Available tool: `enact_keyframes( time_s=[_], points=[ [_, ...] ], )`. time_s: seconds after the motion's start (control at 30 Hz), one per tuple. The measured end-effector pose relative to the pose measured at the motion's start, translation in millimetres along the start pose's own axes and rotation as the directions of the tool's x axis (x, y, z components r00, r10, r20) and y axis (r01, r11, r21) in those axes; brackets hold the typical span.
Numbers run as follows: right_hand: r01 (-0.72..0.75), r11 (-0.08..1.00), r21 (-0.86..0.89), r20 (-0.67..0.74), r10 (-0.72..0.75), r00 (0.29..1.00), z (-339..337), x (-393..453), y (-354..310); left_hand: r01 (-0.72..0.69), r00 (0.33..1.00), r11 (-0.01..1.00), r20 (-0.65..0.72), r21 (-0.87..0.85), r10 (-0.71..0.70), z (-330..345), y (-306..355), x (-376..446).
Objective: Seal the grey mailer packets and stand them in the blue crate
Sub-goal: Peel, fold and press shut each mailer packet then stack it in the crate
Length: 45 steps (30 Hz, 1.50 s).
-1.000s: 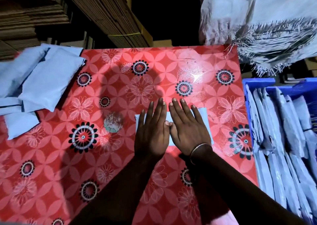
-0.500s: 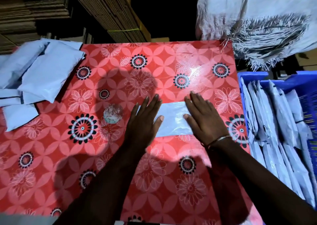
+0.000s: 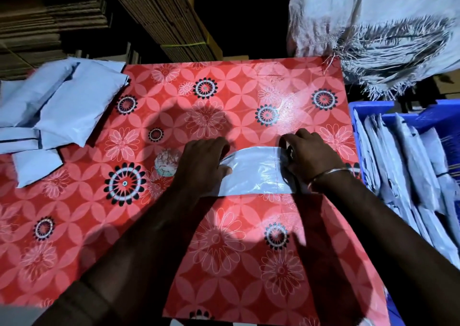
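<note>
A grey mailer packet point(image 3: 254, 174) lies flat at the centre of the red floral tablecloth point(image 3: 224, 251). The left hand point(image 3: 202, 162) grips its 9 o'clock end with curled fingers, and the right hand point(image 3: 310, 157) pinches its 3 o'clock end. At 3 o'clock the blue crate point(image 3: 371, 106) holds packets standing on edge. At 10 o'clock lies a pile of grey mailers point(image 3: 62, 111).

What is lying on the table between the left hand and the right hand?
In the head view, the grey mailer packet spans the gap between the left hand and the right hand; each hand grips one end.
</note>
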State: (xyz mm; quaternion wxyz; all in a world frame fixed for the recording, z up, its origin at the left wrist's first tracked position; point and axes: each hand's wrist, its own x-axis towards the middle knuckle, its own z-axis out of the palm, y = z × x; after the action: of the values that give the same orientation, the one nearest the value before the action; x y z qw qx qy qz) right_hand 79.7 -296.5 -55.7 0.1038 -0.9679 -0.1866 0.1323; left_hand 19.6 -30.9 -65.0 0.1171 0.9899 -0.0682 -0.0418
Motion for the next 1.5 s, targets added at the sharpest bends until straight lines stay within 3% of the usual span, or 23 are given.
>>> enact_keyframes(
  time_s=[0.1,0.17,0.23,0.3,0.37,0.43,0.57,0.7,0.8,0.9,1.03,1.5],
  points=[
    [0.035,0.999,-0.021,-0.024,-0.036,0.999,-15,3,-2,-0.064,0.991,0.998,-0.118,-0.027,0.061,-11,6,8],
    [0.07,0.997,0.035,-0.231,-0.06,0.971,-29,-2,-1,-0.073,0.96,0.995,-0.275,-0.069,0.052,-26,16,12],
    [0.105,0.99,0.093,-0.474,-0.049,0.879,-42,-10,-2,-0.056,0.918,0.995,-0.396,-0.08,0.02,-42,29,17],
    [0.125,0.991,0.053,-0.598,-0.069,0.798,-48,-19,-2,-0.057,0.88,0.996,-0.475,-0.063,0.02,-49,40,19],
    [0.135,0.991,0.001,-0.569,-0.11,0.815,-39,-24,4,-0.07,0.893,0.997,-0.446,-0.023,0.053,-40,42,16],
    [0.12,0.993,-0.022,-0.434,-0.118,0.893,-18,-31,13,-0.089,0.943,0.996,-0.322,-0.012,0.08,-15,34,6],
    [0.02,0.999,-0.036,-0.241,-0.028,0.97,11,-50,19,-0.046,0.991,0.991,-0.134,-0.123,0.029,21,23,-16],
    [0.007,1.0,-0.011,-0.305,-0.01,0.952,-5,-48,12,-0.065,0.947,0.989,-0.321,-0.133,0.019,13,35,-16],
    [0.097,0.989,0.113,-0.407,-0.043,0.913,-10,-18,-4,-0.113,0.919,0.984,-0.391,-0.135,0.052,14,49,10],
    [0.084,0.988,0.131,-0.352,-0.033,0.936,7,20,-24,-0.051,0.958,0.991,-0.288,-0.122,0.013,29,62,46],
    [0.015,1.0,0.024,-0.231,-0.009,0.973,37,42,-34,0.048,0.981,0.981,-0.178,-0.186,-0.082,50,69,61],
    [-0.021,0.997,-0.069,-0.233,0.005,0.972,45,45,-29,0.076,0.975,0.996,-0.204,-0.052,-0.085,63,65,57]
  ],
)
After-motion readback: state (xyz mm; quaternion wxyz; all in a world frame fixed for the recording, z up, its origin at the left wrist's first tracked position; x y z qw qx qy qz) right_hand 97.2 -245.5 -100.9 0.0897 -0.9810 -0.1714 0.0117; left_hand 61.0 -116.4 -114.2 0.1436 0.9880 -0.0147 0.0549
